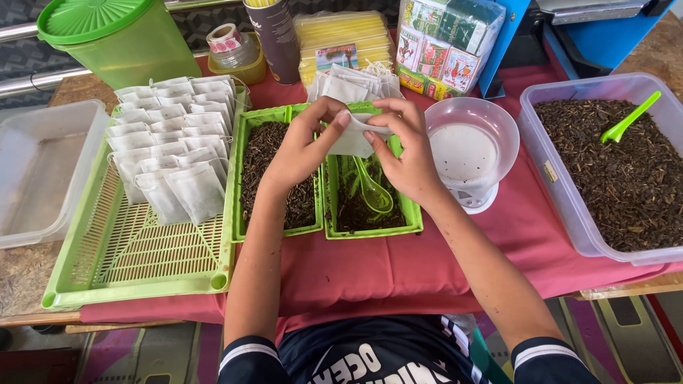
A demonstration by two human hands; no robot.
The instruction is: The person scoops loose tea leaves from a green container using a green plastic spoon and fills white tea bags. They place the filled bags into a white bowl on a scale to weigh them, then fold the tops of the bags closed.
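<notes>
Small white paper filter bag (353, 139), pinched between both hands: left hand (302, 146) gripping its left edge, right hand (405, 153) its right, directly above green plastic tray of loose tea (409, 213).

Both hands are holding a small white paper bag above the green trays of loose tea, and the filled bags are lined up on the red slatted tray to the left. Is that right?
Nearly. The head view shows the slatted tray is green, not red; red is the cloth beneath it. The rest holds: left hand and right hand hold the white paper bag above the green tea trays, filled bags lined up left.
</notes>
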